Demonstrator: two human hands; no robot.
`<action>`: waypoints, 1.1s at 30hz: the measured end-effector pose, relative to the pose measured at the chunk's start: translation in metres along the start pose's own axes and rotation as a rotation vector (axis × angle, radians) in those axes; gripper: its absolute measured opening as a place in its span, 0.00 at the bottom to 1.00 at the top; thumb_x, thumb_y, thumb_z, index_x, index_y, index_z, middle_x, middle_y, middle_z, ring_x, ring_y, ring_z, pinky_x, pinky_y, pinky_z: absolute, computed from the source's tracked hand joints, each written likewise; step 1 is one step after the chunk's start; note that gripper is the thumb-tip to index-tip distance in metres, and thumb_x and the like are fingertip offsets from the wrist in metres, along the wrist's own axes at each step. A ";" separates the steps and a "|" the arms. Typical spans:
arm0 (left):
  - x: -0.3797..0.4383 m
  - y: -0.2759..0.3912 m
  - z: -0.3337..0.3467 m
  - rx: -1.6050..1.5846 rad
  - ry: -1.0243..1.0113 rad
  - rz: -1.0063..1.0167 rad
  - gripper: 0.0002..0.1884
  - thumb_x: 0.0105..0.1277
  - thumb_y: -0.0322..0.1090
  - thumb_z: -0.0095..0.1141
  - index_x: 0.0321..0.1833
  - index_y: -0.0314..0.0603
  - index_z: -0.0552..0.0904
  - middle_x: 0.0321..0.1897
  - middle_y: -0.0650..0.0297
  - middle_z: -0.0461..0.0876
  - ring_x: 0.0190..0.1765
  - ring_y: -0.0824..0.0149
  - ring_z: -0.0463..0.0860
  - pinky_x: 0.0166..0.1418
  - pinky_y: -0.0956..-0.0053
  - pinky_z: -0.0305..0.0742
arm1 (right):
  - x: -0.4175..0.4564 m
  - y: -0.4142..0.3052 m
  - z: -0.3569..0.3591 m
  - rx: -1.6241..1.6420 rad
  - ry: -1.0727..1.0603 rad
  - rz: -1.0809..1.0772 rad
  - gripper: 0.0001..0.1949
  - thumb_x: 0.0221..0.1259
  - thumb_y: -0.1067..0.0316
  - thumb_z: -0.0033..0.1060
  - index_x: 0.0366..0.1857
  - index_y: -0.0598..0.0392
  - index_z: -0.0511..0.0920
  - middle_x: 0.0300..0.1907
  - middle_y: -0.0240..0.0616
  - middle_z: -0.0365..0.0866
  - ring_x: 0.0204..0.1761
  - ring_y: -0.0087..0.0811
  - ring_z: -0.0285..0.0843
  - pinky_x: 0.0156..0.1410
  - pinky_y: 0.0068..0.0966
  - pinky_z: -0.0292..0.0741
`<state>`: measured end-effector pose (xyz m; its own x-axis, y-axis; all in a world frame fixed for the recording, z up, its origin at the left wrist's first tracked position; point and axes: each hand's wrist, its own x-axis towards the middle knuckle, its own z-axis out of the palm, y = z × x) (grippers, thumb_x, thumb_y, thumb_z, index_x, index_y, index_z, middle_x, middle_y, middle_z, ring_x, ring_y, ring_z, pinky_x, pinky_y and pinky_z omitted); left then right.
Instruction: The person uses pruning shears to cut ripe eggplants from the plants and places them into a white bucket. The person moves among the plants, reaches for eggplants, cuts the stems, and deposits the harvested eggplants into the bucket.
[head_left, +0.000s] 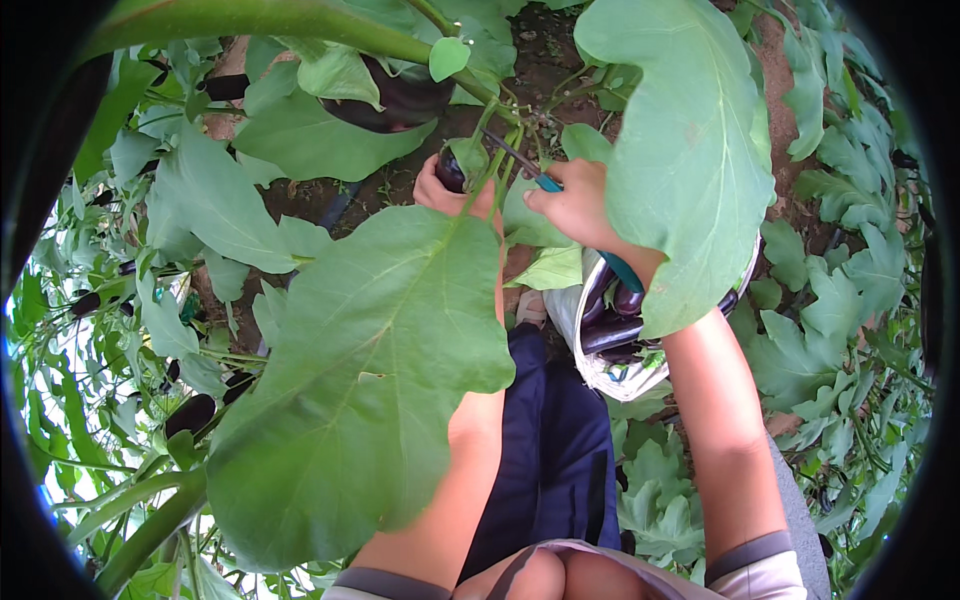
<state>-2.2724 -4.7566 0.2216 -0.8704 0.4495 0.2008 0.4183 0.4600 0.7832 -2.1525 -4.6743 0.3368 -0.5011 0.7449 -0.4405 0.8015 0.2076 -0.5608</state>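
My left hand (439, 193) is closed around a dark purple eggplant (451, 171) that hangs from a green stem, its calyx (471, 160) facing up. My right hand (576, 196) grips pruning shears (551, 183) with teal handles. Their metal blades lie among the thin stems (512, 142) just above and right of the held eggplant. Whether the blades touch a stem I cannot tell. A broad leaf (375, 360) hides most of my left forearm, and another leaf (690, 135) covers part of my right wrist.
A white woven sack (577, 322) holding several eggplants (611, 330) stands by my legs, below my right forearm. A larger eggplant (397, 97) hangs up and left of my left hand. One thick stem (285, 22) crosses the top. Dense eggplant foliage (855, 262) lines both sides.
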 end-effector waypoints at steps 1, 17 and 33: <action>0.000 0.000 -0.001 -0.008 0.006 0.009 0.36 0.42 0.41 0.71 0.58 0.40 0.74 0.54 0.49 0.72 0.56 0.46 0.74 0.60 0.53 0.69 | 0.001 -0.001 -0.003 -0.020 -0.030 0.017 0.25 0.55 0.45 0.58 0.43 0.59 0.83 0.31 0.53 0.82 0.38 0.49 0.83 0.47 0.43 0.75; -0.016 0.004 -0.024 0.037 -0.038 -0.086 0.28 0.55 0.44 0.69 0.56 0.39 0.76 0.49 0.54 0.80 0.53 0.52 0.79 0.58 0.54 0.73 | -0.010 0.010 0.014 0.049 0.061 -0.152 0.20 0.55 0.52 0.56 0.41 0.60 0.81 0.41 0.53 0.84 0.45 0.49 0.83 0.52 0.42 0.76; -0.208 -0.006 -0.014 -0.427 -1.625 -1.233 0.33 0.60 0.50 0.68 0.63 0.40 0.71 0.48 0.56 0.81 0.50 0.56 0.83 0.59 0.55 0.79 | -0.348 0.120 0.099 0.778 0.133 0.858 0.13 0.58 0.58 0.60 0.38 0.57 0.80 0.26 0.52 0.80 0.32 0.53 0.80 0.41 0.42 0.75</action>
<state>-2.0979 -4.8635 0.1832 0.4805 0.3385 -0.8090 -0.3498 0.9199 0.1771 -1.9140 -4.9712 0.3534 0.1832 0.5222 -0.8329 0.4213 -0.8072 -0.4134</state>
